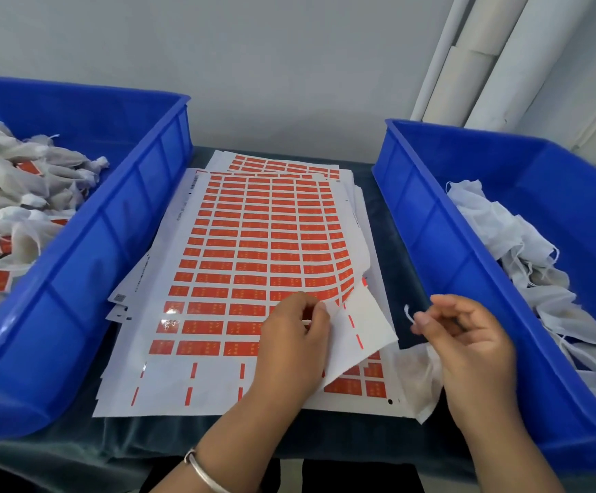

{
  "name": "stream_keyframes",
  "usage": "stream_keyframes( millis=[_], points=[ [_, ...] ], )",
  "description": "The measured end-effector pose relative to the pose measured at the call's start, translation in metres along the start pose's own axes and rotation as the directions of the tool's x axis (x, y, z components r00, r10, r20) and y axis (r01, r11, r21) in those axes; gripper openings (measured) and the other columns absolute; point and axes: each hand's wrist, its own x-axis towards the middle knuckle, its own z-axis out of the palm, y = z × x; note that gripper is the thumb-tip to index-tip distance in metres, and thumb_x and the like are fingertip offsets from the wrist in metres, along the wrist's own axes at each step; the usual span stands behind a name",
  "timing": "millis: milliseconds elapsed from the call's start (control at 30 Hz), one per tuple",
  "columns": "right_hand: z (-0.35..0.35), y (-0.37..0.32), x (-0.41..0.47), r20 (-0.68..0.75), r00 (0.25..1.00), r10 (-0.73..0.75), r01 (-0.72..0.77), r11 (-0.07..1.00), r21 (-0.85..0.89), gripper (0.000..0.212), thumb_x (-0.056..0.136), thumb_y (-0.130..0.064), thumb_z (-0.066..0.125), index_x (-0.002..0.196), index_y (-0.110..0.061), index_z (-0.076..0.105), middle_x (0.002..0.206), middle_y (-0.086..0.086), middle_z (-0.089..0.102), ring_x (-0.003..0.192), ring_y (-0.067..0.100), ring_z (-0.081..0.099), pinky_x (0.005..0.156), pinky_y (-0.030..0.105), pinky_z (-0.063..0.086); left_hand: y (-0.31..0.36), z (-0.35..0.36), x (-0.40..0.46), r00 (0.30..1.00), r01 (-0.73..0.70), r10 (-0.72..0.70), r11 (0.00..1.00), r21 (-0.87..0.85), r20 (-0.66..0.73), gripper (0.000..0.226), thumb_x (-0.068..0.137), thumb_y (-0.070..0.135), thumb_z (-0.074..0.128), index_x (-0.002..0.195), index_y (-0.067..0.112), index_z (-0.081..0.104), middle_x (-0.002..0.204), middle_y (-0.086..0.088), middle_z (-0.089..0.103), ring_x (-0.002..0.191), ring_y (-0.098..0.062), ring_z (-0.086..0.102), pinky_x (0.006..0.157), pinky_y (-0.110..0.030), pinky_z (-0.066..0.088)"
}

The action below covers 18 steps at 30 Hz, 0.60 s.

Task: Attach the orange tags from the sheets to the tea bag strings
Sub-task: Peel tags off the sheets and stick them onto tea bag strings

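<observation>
The top sheet (254,243) is seen to be glossy paper, glare lying on its orange tags (168,325). Left and right of it, smooth shiny plastic is shown by both blue bins (119,215). Thin matt gauze-like cloth forms the tea bags (524,243). A velvety dark cloth covers the surface (168,443). A polished metal bangle (200,471) is worn.
</observation>
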Motion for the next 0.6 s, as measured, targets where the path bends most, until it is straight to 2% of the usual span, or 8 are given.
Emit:
stream_keyframes(
  millis=[133, 233, 333, 433, 467, 533, 600],
  points=[
    [-0.002, -0.017, 0.002, -0.007, 0.998, -0.069, 0.068, 0.996, -0.060, 0.024, 0.069, -0.024, 0.073, 0.082, -0.044, 0.071, 0.076, -0.009, 0.071, 0.066, 0.006, 0.068, 0.062, 0.012, 0.053, 0.000, 0.000, -0.001, 1.000, -0.020, 0.019, 0.997, 0.069, 0.010, 0.016, 0.091, 0.041, 0.051, 0.076, 0.041, 0.046, 0.076, 0.028, 0.053, 0.065, 0.001, 0.057, 0.051, -0.006, 0.031],
    [-0.001, -0.016, 0.005, 0.012, 0.998, -0.054, 0.055, 0.993, -0.106, 0.032, 0.078, -0.012, 0.072, 0.081, -0.044, 0.071, 0.074, -0.009, 0.070, 0.061, 0.006, 0.067, 0.058, 0.012, 0.052, 0.000, 0.001, -0.002, 0.999, -0.035, 0.035, 0.992, 0.121, 0.005, 0.018, 0.090, 0.042, 0.052, 0.074, 0.042, 0.043, 0.076, 0.029, 0.050, 0.064, -0.001, 0.056, 0.051, -0.005, 0.031],
    [0.001, -0.011, 0.003, 0.038, 0.999, -0.015, 0.022, 0.983, -0.184, 0.031, 0.087, -0.011, 0.063, 0.083, -0.042, 0.068, 0.073, -0.009, 0.069, 0.059, 0.004, 0.064, 0.059, 0.012, 0.051, 0.000, 0.001, -0.001, 0.999, -0.026, 0.030, 0.991, 0.128, -0.027, 0.017, 0.090, 0.041, 0.053, 0.077, 0.040, 0.043, 0.076, 0.028, 0.048, 0.064, -0.002, 0.055, 0.049, -0.004, 0.030],
    [0.000, -0.010, -0.002, 0.074, 0.997, 0.022, -0.009, 0.985, -0.174, 0.035, 0.095, -0.007, 0.050, 0.092, -0.038, 0.066, 0.084, -0.010, 0.069, 0.068, 0.004, 0.063, 0.065, 0.011, 0.051, 0.000, 0.000, 0.001, 0.998, -0.009, 0.015, 0.994, 0.110, -0.058, 0.008, 0.092, 0.039, 0.051, 0.087, 0.037, 0.045, 0.078, 0.029, 0.046, 0.065, 0.000, 0.054, 0.046, -0.004, 0.031],
    [-0.002, -0.011, -0.004, 0.092, 0.995, 0.032, -0.014, 0.983, -0.180, 0.036, 0.092, -0.006, 0.048, 0.095, -0.038, 0.066, 0.088, -0.011, 0.068, 0.074, 0.002, 0.063, 0.069, 0.011, 0.050, 0.000, 0.000, 0.002, 0.998, -0.004, 0.011, 0.995, 0.104, -0.064, 0.006, 0.092, 0.038, 0.050, 0.088, 0.037, 0.045, 0.078, 0.029, 0.045, 0.065, 0.000, 0.053, 0.044, -0.004, 0.031],
    [-0.005, -0.014, -0.007, 0.153, 0.988, 0.036, 0.015, 0.948, -0.318, 0.045, 0.084, -0.003, 0.047, 0.100, -0.043, 0.060, 0.098, -0.017, 0.064, 0.092, -0.007, 0.058, 0.076, 0.008, 0.046, -0.001, -0.001, 0.002, 0.997, 0.002, 0.005, 0.996, 0.092, -0.071, 0.005, 0.093, 0.038, 0.048, 0.090, 0.036, 0.045, 0.079, 0.028, 0.046, 0.065, 0.000, 0.053, 0.044, -0.004, 0.031],
    [-0.008, -0.014, -0.009, 0.239, 0.968, 0.078, 0.070, 0.828, -0.556, 0.055, 0.085, 0.002, 0.052, 0.112, -0.045, 0.051, 0.115, -0.027, 0.050, 0.101, -0.022, 0.045, 0.074, 0.005, 0.040, -0.001, -0.001, 0.003, 0.997, 0.005, 0.002, 0.996, 0.086, -0.081, 0.005, 0.094, 0.037, 0.047, 0.090, 0.036, 0.044, 0.079, 0.028, 0.047, 0.065, 0.000, 0.053, 0.048, -0.006, 0.030]
  ],
)
